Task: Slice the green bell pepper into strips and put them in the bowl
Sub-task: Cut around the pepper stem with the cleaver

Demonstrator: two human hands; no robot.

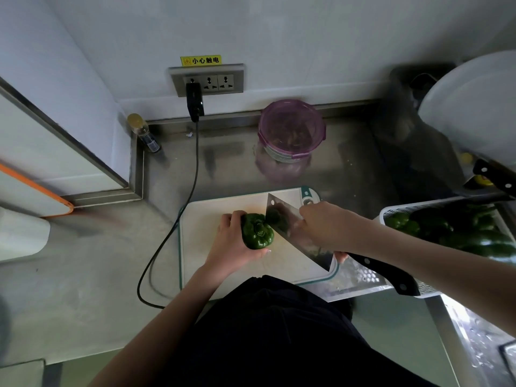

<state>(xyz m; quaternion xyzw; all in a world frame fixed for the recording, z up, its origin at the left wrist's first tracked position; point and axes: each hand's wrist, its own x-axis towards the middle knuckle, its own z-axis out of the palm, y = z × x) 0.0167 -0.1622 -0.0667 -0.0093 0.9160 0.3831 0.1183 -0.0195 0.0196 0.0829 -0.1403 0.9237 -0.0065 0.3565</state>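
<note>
A whole green bell pepper (257,231) lies on the white cutting board (206,247), and my left hand (233,241) grips it from the left side. My right hand (325,227) holds a cleaver (279,216) by the top of the blade near its black handle, which sticks out toward the lower right. The blade's edge rests against the pepper's right side. A clear bowl with a purple rim (291,129) stands on the steel counter behind the board, with something dark inside it that I cannot make out.
A white basket (396,210) full of green peppers sits to the right of the board. A second black-handled knife (494,177) and a large white lid (474,107) lie at the far right. A black cable (178,216) runs from the wall socket past the board's left edge. A small bottle (142,132) stands in the back-left corner.
</note>
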